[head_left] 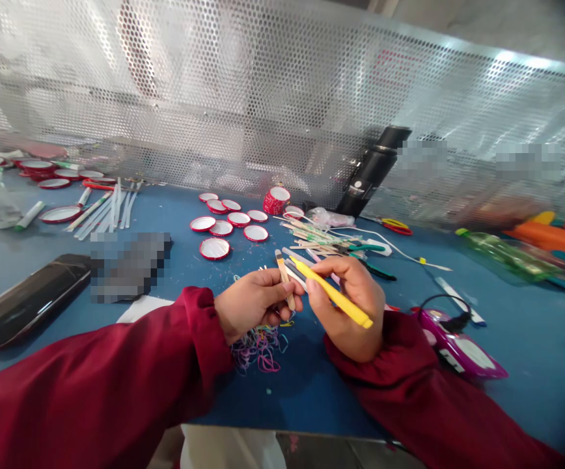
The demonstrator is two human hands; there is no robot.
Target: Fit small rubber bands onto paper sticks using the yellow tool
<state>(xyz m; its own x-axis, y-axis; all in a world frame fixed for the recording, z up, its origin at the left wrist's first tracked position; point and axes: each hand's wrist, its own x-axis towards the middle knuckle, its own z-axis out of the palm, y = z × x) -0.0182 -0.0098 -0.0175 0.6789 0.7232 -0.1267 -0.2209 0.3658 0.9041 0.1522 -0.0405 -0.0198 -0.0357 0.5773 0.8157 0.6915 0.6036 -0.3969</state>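
My left hand (253, 305) is closed, pinching a wooden stick (285, 277) along with several thin white and dark sticks (296, 268). My right hand (351, 306) is closed round the same bundle and grips a yellow stick-shaped tool (334, 294) that slants down to the right across its palm. Both hands meet above a heap of coloured rubber bands (260, 348) on the blue table (165, 267). Both arms wear dark red sleeves.
Several red-rimmed round lids (224, 228) lie ahead, with a pile of wooden sticks (312, 234) and scissors (396, 226) to the right. A black phone (23, 303) lies left, a purple device (458, 348) right, a black cylinder (373, 170) against the perforated metal screen (263, 98).
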